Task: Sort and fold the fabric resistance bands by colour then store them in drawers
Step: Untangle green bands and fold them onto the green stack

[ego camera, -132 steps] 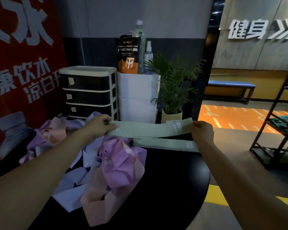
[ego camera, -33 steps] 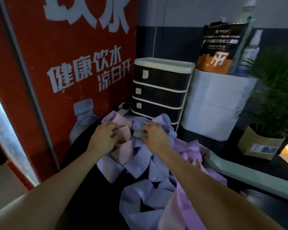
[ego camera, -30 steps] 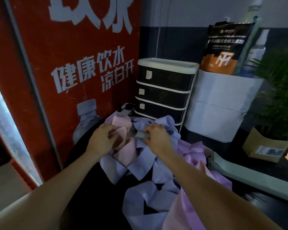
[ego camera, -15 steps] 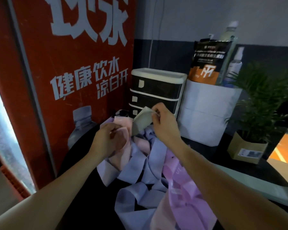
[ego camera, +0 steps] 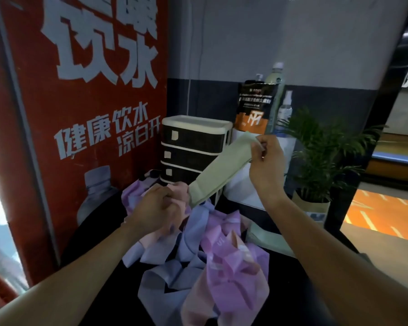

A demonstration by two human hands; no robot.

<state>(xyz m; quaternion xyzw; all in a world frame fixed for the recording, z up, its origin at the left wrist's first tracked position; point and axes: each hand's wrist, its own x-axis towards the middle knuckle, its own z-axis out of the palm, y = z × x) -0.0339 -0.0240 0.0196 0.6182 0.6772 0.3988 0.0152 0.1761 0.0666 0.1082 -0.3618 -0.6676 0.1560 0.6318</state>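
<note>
My right hand [ego camera: 265, 161] pinches the top end of a green band [ego camera: 219, 169], raised over the pile [ego camera: 198, 243] on the black table [ego camera: 316, 290], near the drawer unit [ego camera: 193, 147]. My left hand [ego camera: 159, 208] grips pink fabric [ego camera: 180, 191] in the pile, fingers curled tight.

In my right hand [ego camera: 266, 161] I pinch the top end of a pale green fabric band [ego camera: 218, 169], stretched slanting down left into the heap of lilac, pink and periwinkle fabric bands [ego camera: 205, 250]. My left hand [ego camera: 159, 207] grips pink fabric there. Folded green bands [ego camera: 266, 238] lie right. Beyond stands the closed black-fronted, cream-framed drawer unit [ego camera: 193, 147].
</note>
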